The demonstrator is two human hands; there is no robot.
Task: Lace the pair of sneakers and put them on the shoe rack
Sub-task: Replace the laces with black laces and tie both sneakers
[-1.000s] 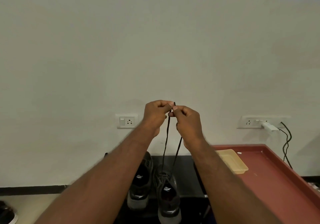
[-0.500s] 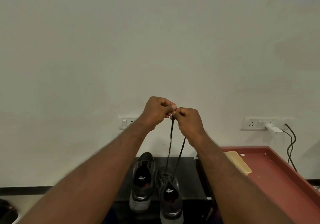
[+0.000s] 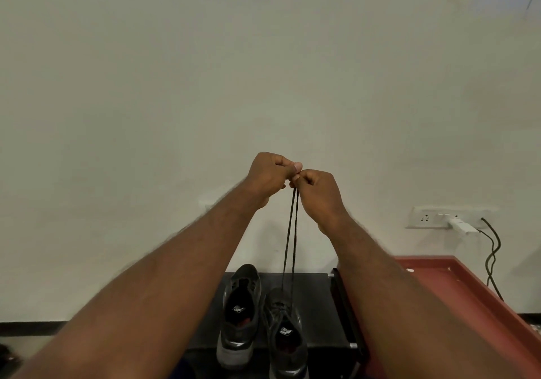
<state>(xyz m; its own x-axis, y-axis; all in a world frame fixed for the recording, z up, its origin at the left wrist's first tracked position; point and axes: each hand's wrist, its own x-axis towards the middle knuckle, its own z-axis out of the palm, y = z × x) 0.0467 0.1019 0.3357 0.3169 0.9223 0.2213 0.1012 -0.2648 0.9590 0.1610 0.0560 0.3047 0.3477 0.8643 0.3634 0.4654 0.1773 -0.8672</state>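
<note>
While both forearms reach out before a pale wall, the left hand [image 3: 268, 178] and right hand [image 3: 317, 194] meet thumb to thumb, fingers curled, pinching the top ends of a dark shoelace [image 3: 292, 232]. Its two strands drop close together to a grey sneaker [image 3: 285, 331] standing on a black shoe rack [image 3: 317, 305], just beside the second sneaker [image 3: 240, 314]. A red tray [image 3: 468, 299] lies right of the rack.
</note>
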